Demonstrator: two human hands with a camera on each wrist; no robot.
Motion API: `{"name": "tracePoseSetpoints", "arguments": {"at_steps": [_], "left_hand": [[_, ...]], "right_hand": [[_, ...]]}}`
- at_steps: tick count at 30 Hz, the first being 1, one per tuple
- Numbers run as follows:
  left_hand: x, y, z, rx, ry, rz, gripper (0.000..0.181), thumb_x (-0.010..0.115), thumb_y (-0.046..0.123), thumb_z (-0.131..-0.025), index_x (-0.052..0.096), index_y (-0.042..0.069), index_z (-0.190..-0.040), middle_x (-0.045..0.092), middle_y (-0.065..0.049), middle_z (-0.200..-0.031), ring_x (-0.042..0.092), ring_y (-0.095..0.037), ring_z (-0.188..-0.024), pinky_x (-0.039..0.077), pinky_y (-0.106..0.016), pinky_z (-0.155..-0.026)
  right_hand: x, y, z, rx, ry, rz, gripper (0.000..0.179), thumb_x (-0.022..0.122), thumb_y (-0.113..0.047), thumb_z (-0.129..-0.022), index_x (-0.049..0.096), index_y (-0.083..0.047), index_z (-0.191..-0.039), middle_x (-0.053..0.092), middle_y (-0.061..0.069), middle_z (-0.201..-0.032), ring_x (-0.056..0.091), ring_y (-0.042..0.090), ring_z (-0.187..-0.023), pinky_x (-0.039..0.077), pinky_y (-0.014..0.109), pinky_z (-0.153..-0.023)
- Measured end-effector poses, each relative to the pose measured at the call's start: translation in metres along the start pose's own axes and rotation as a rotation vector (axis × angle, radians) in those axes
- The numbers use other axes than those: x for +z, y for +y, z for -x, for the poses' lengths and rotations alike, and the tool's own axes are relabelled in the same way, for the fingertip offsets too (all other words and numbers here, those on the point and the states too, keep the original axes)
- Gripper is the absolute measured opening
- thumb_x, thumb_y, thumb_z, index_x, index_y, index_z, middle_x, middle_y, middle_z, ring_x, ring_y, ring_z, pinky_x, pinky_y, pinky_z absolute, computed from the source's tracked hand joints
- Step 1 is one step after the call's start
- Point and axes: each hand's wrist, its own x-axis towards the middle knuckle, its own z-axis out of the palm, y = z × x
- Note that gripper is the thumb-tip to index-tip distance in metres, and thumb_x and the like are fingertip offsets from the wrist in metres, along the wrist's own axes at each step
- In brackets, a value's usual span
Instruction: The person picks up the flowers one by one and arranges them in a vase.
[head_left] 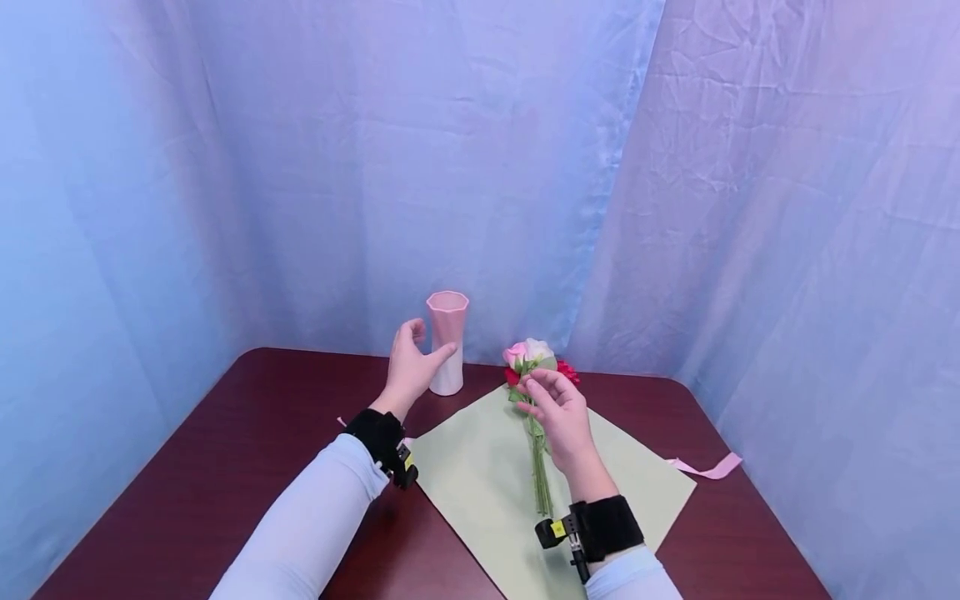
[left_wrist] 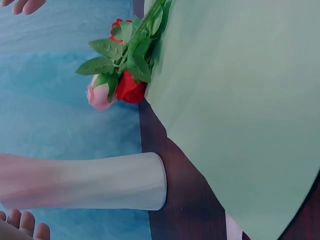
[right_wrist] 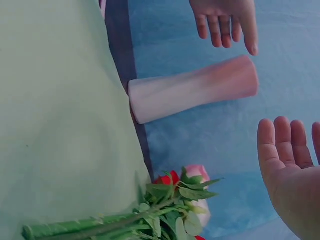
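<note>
A tall pink-and-white vase (head_left: 448,367) stands upright near the back edge of the table, its pink rim at the top. My left hand (head_left: 411,367) is just to the left of it, thumb and fingers spread apart with nothing in between. Over a bunch of artificial roses (head_left: 537,352) hovers my right hand (head_left: 564,417), its fingers loosely bent and holding nothing. Pink, white and red blooms, green leaves and long stems (right_wrist: 90,227) make up the bunch, which lies with its blooms toward the back. In the right wrist view the right hand's fingers are apart from the flowers.
Under the flowers, a pale green sheet of wrapping paper (head_left: 472,483) is spread cornerwise on the dark red table (head_left: 247,450). Pink ribbon (head_left: 716,468) sticks out past the sheet's right side, with more showing at its left. Light blue curtains (head_left: 375,167) hang behind and beside the table.
</note>
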Motion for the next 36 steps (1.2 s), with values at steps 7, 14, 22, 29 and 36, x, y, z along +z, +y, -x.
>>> {"name": "tracePoseSetpoints", "arguments": {"at_steps": [7,14,22,29,36], "left_hand": [[0.001,0.002,-0.009,-0.078,-0.028,0.06,0.089,0.08,0.035,-0.09,0.029,0.006,-0.157,0.037,-0.014,-0.157,0.037,-0.029,-0.143,0.036,-0.045,-0.113],[0.01,-0.001,-0.018,-0.082,-0.029,0.087,0.09,0.08,0.033,-0.089,0.029,0.005,-0.158,0.038,-0.017,-0.156,0.037,-0.031,-0.142,0.036,-0.047,-0.113],[0.014,-0.001,-0.026,-0.14,-0.061,0.103,0.088,0.077,0.033,-0.091,0.027,0.005,-0.158,0.037,-0.017,-0.157,0.038,-0.034,-0.142,0.035,-0.051,-0.114],[0.016,0.003,-0.033,-0.169,-0.072,0.113,0.084,0.075,0.031,-0.094,0.026,0.006,-0.158,0.039,-0.016,-0.156,0.042,-0.032,-0.139,0.035,-0.051,-0.114],[0.015,0.0,-0.038,-0.164,-0.067,0.106,0.079,0.075,0.028,-0.093,0.031,0.004,-0.155,0.046,-0.018,-0.148,0.049,-0.034,-0.131,0.039,-0.051,-0.111]], "right_hand": [[0.011,0.015,0.0,0.06,-0.004,0.014,0.034,0.066,-0.012,-0.1,0.054,0.009,-0.124,0.064,0.018,-0.113,0.065,0.036,-0.111,0.053,0.053,-0.093],[0.014,0.033,0.002,0.136,0.012,-0.043,0.037,0.067,-0.014,-0.1,0.054,0.009,-0.125,0.065,0.014,-0.11,0.068,0.027,-0.103,0.056,0.047,-0.089],[0.022,0.038,0.004,0.184,0.012,-0.066,0.032,0.066,-0.018,-0.101,0.056,0.004,-0.122,0.063,0.012,-0.108,0.066,0.03,-0.103,0.055,0.049,-0.091],[0.028,0.037,0.001,0.228,0.051,-0.116,0.021,0.065,-0.018,-0.102,0.059,-0.003,-0.116,0.064,0.013,-0.106,0.067,0.028,-0.099,0.056,0.047,-0.09],[0.042,0.037,0.0,0.258,0.064,-0.189,0.013,0.065,-0.017,-0.102,0.062,-0.007,-0.109,0.066,0.013,-0.103,0.068,0.025,-0.093,0.057,0.042,-0.086]]}}
